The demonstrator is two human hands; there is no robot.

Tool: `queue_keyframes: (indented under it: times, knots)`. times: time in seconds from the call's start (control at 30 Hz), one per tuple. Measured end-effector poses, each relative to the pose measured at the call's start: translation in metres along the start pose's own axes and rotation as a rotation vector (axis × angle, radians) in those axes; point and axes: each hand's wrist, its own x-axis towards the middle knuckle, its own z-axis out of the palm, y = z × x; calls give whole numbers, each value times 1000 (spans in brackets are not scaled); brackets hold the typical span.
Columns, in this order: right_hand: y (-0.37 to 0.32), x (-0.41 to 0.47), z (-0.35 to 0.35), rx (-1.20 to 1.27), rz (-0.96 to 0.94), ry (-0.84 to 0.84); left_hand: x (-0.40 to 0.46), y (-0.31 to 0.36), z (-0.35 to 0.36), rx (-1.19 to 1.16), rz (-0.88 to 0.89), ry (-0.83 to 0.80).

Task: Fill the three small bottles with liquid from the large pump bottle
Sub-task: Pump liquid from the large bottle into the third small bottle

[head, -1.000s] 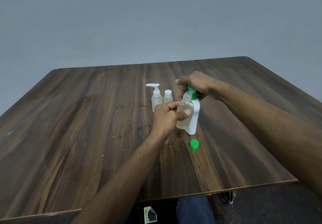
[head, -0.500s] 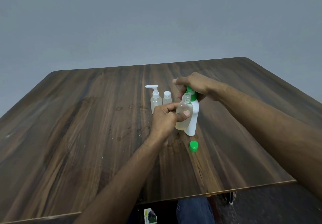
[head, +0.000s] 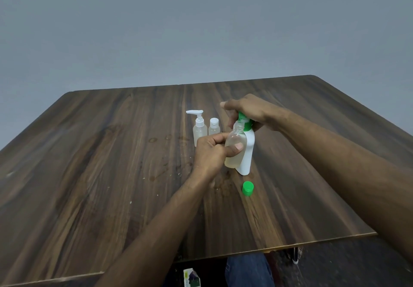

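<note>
Little has changed in the last second — the left hand (head: 211, 152) still grips the clear bottle (head: 234, 147) under the spout. The right hand (head: 248, 110) stays curled over the pump bottle (head: 248, 152) head at 12 o'clock, so filling continues.

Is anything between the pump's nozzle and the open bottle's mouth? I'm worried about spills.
Nothing visible. The left hand holds the clear bottle, its open mouth right under the green pump, which the right hand presses.

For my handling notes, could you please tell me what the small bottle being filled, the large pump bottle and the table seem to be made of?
Small bottle: clear plastic, apparently; pale liquid shows through.
Large pump bottle: opaque white plastic, smooth, with green pump.
Table: dark wood grain, possibly laminate; faint sheen.
</note>
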Motion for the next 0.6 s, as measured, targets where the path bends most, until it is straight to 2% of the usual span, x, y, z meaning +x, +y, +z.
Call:
queue_keyframes:
  times: [0.3, 0.6]
  knots:
    - [5, 4, 4, -112, -55, 73, 1, 0, -1, 6, -2, 11]
    - [1, 0, 0, 0, 2, 2, 0, 0, 0, -2, 6, -4]
